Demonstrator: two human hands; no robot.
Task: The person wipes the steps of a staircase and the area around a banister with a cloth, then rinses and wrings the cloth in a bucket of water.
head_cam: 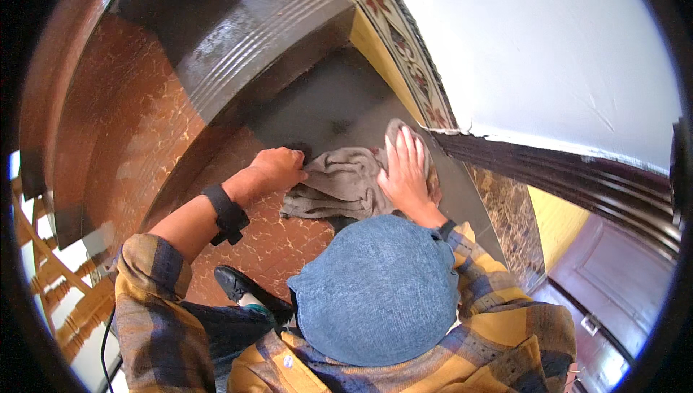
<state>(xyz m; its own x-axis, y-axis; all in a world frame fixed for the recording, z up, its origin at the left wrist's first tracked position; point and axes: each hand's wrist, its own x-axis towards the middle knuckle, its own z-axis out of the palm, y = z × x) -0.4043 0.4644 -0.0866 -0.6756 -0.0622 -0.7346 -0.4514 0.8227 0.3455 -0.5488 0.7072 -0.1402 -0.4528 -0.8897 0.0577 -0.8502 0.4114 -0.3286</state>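
Note:
A crumpled grey-brown cloth (346, 176) lies spread on the dark and red-brown tiled floor. My left hand (279, 168) is closed on the cloth's left edge, its fingers curled over the fabric. Flat on the cloth's right part rests my right hand (406, 171), palm down, fingers extended and pointing at the decorated wall border. The lower right edge of the cloth is partly hidden by my hand and the denim cap (373, 290).
Stair steps (260, 57) with grooved edges rise at the upper left. A patterned tile border (411, 63) and white wall (536, 52) stand at the right, above dark moulding (552, 176). Wooden balusters (76, 317) are at the lower left, a brown door (606, 274) at the lower right.

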